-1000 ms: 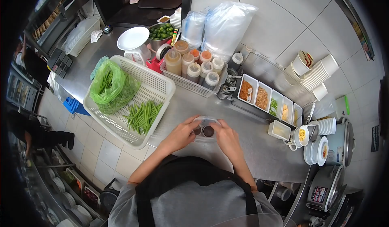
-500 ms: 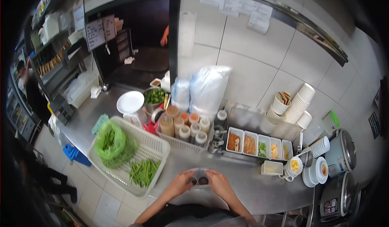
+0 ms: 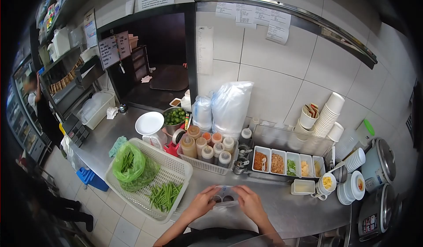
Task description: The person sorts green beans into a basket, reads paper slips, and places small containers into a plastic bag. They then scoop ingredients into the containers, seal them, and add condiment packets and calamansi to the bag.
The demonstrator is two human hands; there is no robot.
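**Both hands hold a clear packet as the view tilts up**

Nearest, the person's bare left hand (image 3: pixel 203 201) and bare right hand (image 3: pixel 251 203) are apart, fingertips closed on opposite sides of a clear plastic packet (image 3: pixel 225 191) with two small, round, dark shapes inside. It sits between them, above the grey steel counter (image 3: pixel 291 214); whether it touches the steel cannot be told. The gap between the hands looks slightly wider than half a second ago, yet both keep hold, so the packet seems to remain the work in hand.

Beyond, left, an off-white perforated plastic basket (image 3: pixel 171 170) holds slim green beans (image 3: pixel 165 196). Ahead stand plastic squeeze bottles (image 3: pixel 207 153).

Farthest, printed white paper slips (image 3: pixel 279 28) on the tiled wall, unseen one second ago, now show.
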